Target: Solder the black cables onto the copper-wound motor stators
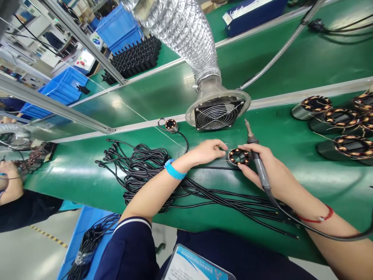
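Far left, a co-worker's hand (8, 182) works at the table edge, well apart from mine. The black cables (140, 163) lie in a loose heap on the green belt (72, 171), and my left forearm rests across them. I judge that a dragged arm could pull the heap along.

My left hand (206, 151) has its fingertips pinched at the left rim of the stator (239, 156), which sits on the belt just in front of the extractor fan (217, 112). I cannot tell whether a thin lead lies between them.

My right hand (271, 171) is clenched around the soldering iron (256, 155), tip pointing up and away, with its fingertips touching the stator's right rim. The main risk I see is that the tip swings down close to my left fingers. The iron's cord (291, 221) crosses the cables and could also tug on them. More stators (344, 116) stand at the far right.
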The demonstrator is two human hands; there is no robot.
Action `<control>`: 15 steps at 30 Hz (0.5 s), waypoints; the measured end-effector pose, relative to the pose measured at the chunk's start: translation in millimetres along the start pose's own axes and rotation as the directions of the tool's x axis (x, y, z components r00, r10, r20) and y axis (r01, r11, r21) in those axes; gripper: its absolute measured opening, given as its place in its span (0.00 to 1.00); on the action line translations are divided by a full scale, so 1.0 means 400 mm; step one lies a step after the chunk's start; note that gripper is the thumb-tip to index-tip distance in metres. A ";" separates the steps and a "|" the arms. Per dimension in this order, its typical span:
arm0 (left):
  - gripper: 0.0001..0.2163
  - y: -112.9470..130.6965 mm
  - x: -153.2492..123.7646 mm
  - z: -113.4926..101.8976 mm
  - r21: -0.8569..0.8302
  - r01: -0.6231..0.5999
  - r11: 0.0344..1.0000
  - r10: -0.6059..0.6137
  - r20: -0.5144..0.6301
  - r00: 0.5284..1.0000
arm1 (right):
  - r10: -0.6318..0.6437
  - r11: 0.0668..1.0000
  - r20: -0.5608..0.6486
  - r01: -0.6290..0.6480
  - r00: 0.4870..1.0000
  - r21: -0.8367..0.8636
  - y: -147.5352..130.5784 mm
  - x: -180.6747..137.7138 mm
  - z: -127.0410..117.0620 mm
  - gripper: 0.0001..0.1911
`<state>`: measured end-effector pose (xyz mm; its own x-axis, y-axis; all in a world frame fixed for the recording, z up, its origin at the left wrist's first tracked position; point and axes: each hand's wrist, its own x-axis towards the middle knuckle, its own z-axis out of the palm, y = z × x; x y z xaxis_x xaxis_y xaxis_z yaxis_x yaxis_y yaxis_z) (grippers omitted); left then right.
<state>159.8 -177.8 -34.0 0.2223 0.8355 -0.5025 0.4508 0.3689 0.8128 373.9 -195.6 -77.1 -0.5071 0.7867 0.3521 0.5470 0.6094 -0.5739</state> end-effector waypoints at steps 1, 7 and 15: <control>0.02 -0.009 0.002 -0.001 0.030 -0.001 1.000 0.000 0.033 0.999 | 0.017 0.999 0.001 -0.017 1.000 0.041 0.002 -0.004 0.001 0.23; 0.07 -0.019 -0.002 -0.016 -0.043 -0.079 0.996 0.078 -0.023 0.997 | 0.068 0.994 0.015 -0.069 0.998 0.083 -0.001 -0.011 0.016 0.26; 0.09 0.020 -0.007 -0.001 -0.375 0.035 0.926 0.009 0.115 0.993 | -0.032 0.998 0.011 0.031 0.999 0.046 0.015 -0.002 0.022 0.22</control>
<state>162.6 -177.0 -26.0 0.3245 0.7866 -0.5253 0.1009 0.5235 0.8461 371.7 -193.4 -87.4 -0.5317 0.7657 0.3620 0.4994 0.6287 -0.5961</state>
